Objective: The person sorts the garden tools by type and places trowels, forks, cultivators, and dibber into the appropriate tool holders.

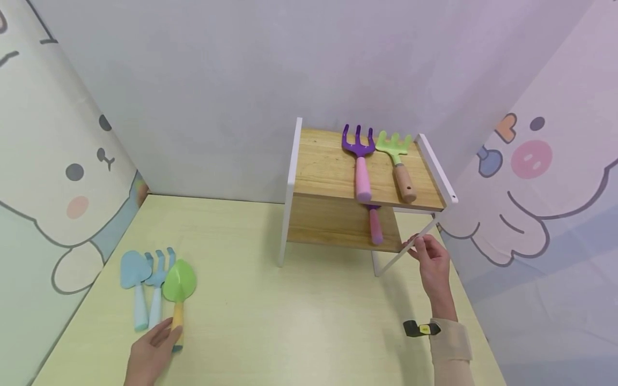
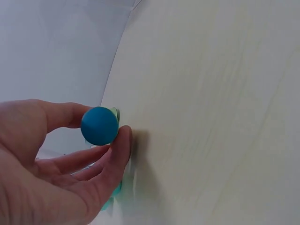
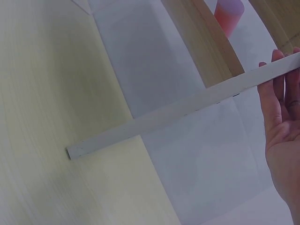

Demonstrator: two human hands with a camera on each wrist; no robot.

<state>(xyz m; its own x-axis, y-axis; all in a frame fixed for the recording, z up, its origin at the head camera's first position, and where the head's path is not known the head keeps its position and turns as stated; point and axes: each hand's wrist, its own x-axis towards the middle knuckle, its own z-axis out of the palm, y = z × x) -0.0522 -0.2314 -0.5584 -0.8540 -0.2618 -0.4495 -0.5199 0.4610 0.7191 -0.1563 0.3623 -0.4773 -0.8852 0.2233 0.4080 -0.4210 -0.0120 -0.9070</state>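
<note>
My left hand (image 1: 153, 351) pinches the yellow handle of a green toy trowel (image 1: 179, 281) at the left of the table. In the left wrist view the handle's round blue end (image 2: 99, 125) faces the camera, between thumb and fingers. Beside it lie a blue trowel (image 1: 134, 271) and a blue hand fork (image 1: 158, 276). At the right, my right hand (image 1: 433, 262) grips the slanting white leg (image 3: 178, 108) of a two-tier wooden shelf (image 1: 318, 166). Its fingertips show over the leg in the right wrist view; the thumb's contact is hidden there.
On the top board lie a purple fork with a pink handle (image 1: 362, 177) and a green fork with a brown handle (image 1: 404, 182). Another pink-handled tool (image 1: 375, 225), partly hidden, lies on the lower board. Printed curtains (image 1: 212, 96) stand around the pale table (image 1: 241, 321).
</note>
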